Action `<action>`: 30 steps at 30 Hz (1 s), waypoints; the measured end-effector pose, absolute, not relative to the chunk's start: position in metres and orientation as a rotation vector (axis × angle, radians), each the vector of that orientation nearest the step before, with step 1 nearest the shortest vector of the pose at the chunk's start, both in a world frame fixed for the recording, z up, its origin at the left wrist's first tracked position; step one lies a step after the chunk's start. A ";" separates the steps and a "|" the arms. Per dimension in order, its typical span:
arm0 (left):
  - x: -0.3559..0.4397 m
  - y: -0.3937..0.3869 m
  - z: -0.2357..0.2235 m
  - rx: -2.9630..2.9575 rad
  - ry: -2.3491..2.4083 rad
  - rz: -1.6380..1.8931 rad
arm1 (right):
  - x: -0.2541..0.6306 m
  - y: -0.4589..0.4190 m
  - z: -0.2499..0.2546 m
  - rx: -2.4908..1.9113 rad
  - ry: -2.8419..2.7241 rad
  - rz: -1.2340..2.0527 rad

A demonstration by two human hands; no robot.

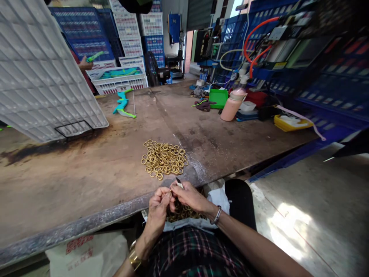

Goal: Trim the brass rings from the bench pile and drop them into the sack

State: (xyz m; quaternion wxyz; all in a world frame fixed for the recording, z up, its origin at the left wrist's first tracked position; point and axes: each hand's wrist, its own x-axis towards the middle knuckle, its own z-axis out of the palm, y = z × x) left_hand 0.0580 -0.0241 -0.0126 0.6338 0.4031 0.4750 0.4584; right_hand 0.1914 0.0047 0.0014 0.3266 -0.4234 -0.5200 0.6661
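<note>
My left hand (159, 207) is closed in a pinch just past the table's front edge, its fingertips on a small gold-coloured ring (170, 191) that is mostly covered. Meeting it there, my right hand (190, 198) grips a small knife (179, 184) with a dark pointed blade and a pale handle; its fingertips also touch the ring. Beneath both hands, many more gold-coloured rings (184, 212) lie in an open white sack (198, 222) on my lap. Beyond my hands, a heap of the same rings (165, 159) rests on the wooden table.
A ridged, pale panel (52, 73) leans on a black wire stand at left. On the table (115, 154) are a blue-green toy bow (122, 104), a green tray (218, 99) and a pink bottle (231, 105). Another person's hand (85, 64) shows beyond, near stacked crates (123, 34).
</note>
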 end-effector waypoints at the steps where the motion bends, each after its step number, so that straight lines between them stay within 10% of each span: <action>1: 0.057 -0.025 -0.012 0.926 1.096 1.014 | 0.191 0.005 0.004 -1.131 -1.428 1.669; 30: 0.050 -0.032 -0.008 1.023 1.148 1.022 | 0.179 -0.004 0.006 -1.662 -2.435 0.647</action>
